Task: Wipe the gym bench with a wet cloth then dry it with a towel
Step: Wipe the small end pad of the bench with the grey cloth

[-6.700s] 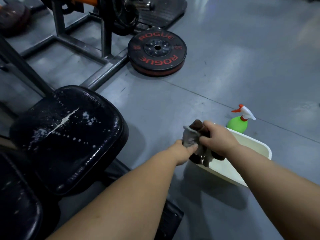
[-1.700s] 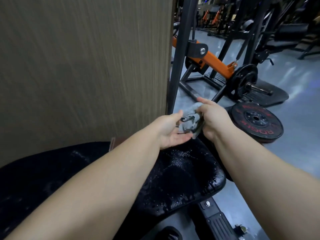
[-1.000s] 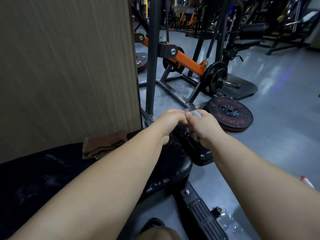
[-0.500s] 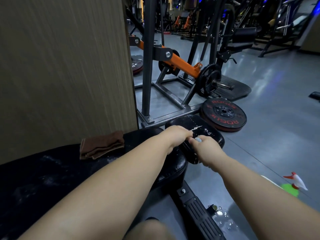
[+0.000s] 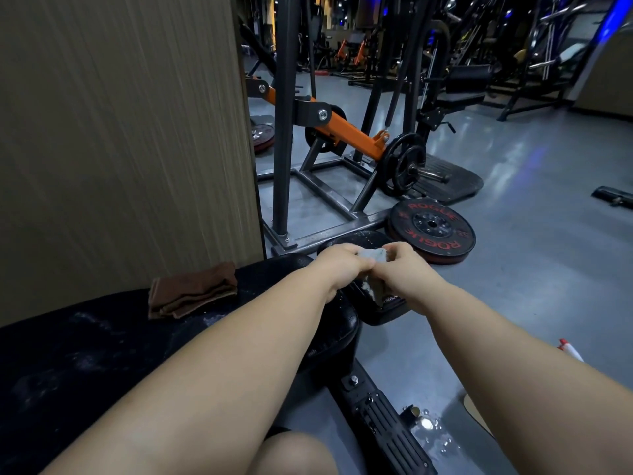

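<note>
The left hand (image 5: 342, 265) and right hand (image 5: 402, 269) are close together over the far end of the gym bench (image 5: 85, 365), both pinching the bunched grey wet cloth (image 5: 371, 256). They seem to be readying it, so the wet wipe has probably not started. Next, the cloth needs pressing flat onto the speckled pad. The folded brown towel (image 5: 191, 294) lies on the bench by the wall.

Two hands (image 5: 339, 268) (image 5: 407, 273), one cloth (image 5: 371, 255), one towel (image 5: 191, 291), one bench (image 5: 102, 354).
</note>
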Demonstrator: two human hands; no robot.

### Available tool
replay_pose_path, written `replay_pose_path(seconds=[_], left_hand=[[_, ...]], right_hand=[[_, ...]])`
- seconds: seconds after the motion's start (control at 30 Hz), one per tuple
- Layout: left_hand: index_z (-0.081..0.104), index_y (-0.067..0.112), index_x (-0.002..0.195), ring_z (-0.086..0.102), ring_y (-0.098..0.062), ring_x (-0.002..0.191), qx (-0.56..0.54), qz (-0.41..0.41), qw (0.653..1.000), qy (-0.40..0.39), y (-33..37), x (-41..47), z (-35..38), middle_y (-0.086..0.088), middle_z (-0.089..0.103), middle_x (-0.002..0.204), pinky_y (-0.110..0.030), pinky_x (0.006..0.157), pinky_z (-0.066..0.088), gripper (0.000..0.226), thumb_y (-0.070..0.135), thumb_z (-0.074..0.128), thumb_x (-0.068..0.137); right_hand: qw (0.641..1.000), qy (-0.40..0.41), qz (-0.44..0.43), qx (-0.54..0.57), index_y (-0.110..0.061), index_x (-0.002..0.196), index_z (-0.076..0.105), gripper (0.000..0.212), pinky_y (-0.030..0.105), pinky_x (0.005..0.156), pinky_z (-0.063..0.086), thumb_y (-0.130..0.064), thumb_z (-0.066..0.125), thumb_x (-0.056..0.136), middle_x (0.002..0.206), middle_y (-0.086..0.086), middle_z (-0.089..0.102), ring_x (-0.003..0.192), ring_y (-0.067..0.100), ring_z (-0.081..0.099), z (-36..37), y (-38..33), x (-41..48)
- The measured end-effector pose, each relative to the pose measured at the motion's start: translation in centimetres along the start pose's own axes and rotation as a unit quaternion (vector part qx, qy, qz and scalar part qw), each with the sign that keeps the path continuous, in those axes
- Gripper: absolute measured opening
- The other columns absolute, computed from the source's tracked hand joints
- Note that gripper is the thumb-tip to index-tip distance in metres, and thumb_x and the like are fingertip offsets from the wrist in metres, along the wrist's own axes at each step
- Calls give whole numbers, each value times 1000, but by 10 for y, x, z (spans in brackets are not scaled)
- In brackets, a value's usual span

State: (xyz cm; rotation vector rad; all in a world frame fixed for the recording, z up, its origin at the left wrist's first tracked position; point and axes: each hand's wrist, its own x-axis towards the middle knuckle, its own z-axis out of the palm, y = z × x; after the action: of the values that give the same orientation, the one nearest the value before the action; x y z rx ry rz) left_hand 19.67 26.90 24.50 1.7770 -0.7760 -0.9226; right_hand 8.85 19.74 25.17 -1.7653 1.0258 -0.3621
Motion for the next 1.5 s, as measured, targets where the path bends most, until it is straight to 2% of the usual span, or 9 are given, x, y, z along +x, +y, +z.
replay_pose_path(seconds=[0.17,0.4,0.57,0.67,0.77,0.97,1.13,1.33,1.5], left_hand=[[60,25,84,58,-15,77,-19,30,997,71,-1,2,-3,2,63,84,-24,70,45,15,15,71,84],[45,22,79,52,-21,76,-74,-10,994,79,9,1,-14,-2,58,81,-30,65,40,40,31,83,71],[59,11,95,65,-18,75,-322,-118,939,16,18,-9,-20,-4,68,85,-32,76,54,19,23,71,87],[40,-1,133,68,-27,87,-417,-205,885,-27,13,-13,-15,-14,65,116,-46,93,50,66,40,66,89],[55,0,119,67,-29,89,-362,-256,889,-110,11,-19,-6,-14,69,109,-41,87,49,68,59,59,87],[62,12,86,60,-16,60,-285,-164,941,-82,17,-26,-5,-2,64,69,-29,67,46,14,14,50,94],[49,13,113,62,-14,60,-334,-15,942,19,18,-23,-15,-6,65,88,-25,52,49,34,-12,50,90],[48,14,129,68,-14,74,-302,41,952,-11,21,-23,-23,1,73,92,-25,64,54,48,-15,50,90],[52,14,119,67,-16,77,-287,44,956,-41,26,-24,-22,-4,72,96,-28,78,54,38,-11,52,91]], right_hand=[[997,78,2,4,-16,64,61,15,35,62,46,-25,67,75,54,0,58,57,21,53,-10,1,-2],[992,106,-65,-5,-12,83,65,21,38,65,52,-30,58,90,66,4,62,60,23,57,-18,-5,-8],[994,84,-45,49,0,84,60,39,36,62,44,-39,62,86,75,13,57,66,23,52,-27,-11,-13],[983,62,-4,174,-6,80,59,32,39,67,40,-38,62,80,76,24,51,73,26,49,-27,-16,-14],[977,44,10,208,-11,81,62,16,35,67,45,-20,54,92,80,14,61,75,25,56,-25,-18,-15],[992,-13,-66,106,-17,94,67,28,37,68,49,-9,41,95,83,5,67,72,23,61,-30,-16,-18],[987,-38,-149,47,-29,83,70,46,27,55,51,1,37,92,74,-3,65,60,10,60,-43,-22,-26],[989,-45,-132,55,-17,66,61,34,32,60,45,0,35,80,74,15,48,64,25,45,-56,-17,-31],[990,7,-142,-13,-21,69,56,22,29,56,39,-33,72,79,68,2,50,60,17,47,-61,-8,-25]])
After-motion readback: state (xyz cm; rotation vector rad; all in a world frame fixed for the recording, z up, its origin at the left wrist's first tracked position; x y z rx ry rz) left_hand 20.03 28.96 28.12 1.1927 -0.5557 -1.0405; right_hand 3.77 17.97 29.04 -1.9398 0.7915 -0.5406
